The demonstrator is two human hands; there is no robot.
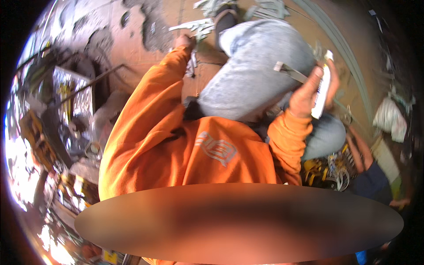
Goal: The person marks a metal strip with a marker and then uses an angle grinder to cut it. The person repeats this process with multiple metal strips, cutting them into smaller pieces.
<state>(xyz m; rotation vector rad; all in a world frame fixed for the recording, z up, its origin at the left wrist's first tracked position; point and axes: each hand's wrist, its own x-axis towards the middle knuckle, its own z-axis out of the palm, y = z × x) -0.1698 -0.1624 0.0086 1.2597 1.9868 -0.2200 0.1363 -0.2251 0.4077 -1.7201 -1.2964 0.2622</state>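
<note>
- Far left, blurred tools and scrap crowd beside a pale sheet-like panel.
- The left hand reaches forward to the floor, at the near edge of a loose heap of pale grey-green strips. Its fingers are blurred; I cannot tell whether they are apart or closed on a strip. To lift just 1, it would be best to pinch an end and slide it clear rather than tug from the middle.
- Right of the heap, a dark shoe and the bent knee in blue jeans stand close by; keeping that foot off the strips should help avoid bending them.
- Above the jeans, a flat grey strip with a pale end juts left from the right hand; how it is gripped is unclear.
- That hand's thumb and fingers are clamped around a white tube, raised and slanted. A light grip, with the top kept up, seems wise against squeezing it accidentally.
- Farther right, long curved strips lie on the floor, near another person's arm.
</note>
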